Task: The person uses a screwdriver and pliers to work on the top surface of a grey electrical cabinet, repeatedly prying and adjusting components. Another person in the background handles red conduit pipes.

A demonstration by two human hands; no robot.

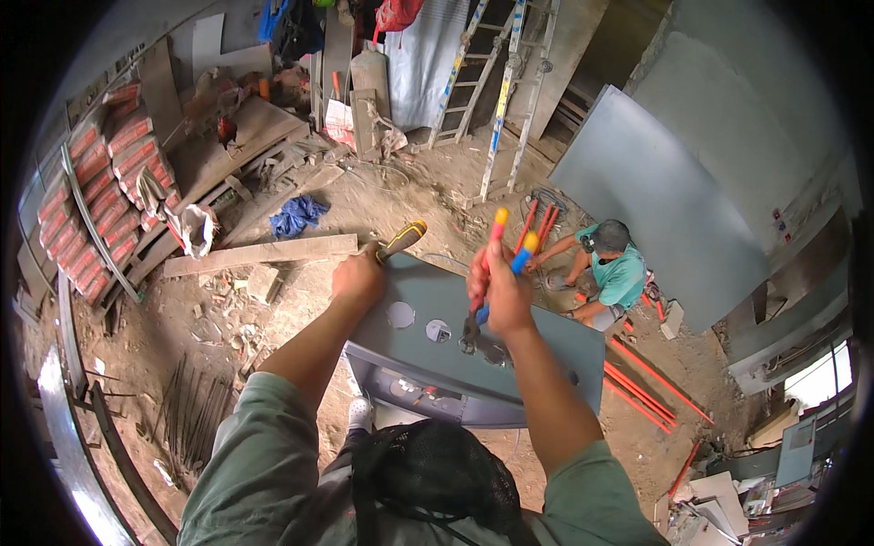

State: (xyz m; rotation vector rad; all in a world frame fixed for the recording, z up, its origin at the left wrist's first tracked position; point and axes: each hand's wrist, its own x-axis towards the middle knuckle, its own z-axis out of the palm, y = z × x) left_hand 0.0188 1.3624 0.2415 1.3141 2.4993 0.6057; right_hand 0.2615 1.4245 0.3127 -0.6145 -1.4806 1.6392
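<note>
My left hand point(359, 280) grips a yellow-and-black handled tool point(407, 235) at the far left corner of a grey metal box point(382, 346). The box's upper face has several round cutouts, and its open side faces me. My right hand point(497, 287) is closed around pliers point(521, 258) with red and blue yellow-tipped handles. The pliers' jaws are down at the upper face, between two of the holes; exactly what they bite on is too small to tell.
A co-worker point(614, 268) squats to the right beside orange pipes point(642, 387). A large metal sheet point(669, 191) leans on the wall. Behind stand ladders point(505, 109); red sacks point(100, 200) are stacked at left. A plank point(259, 255) and steel rods point(191, 409) lie on the dirt floor.
</note>
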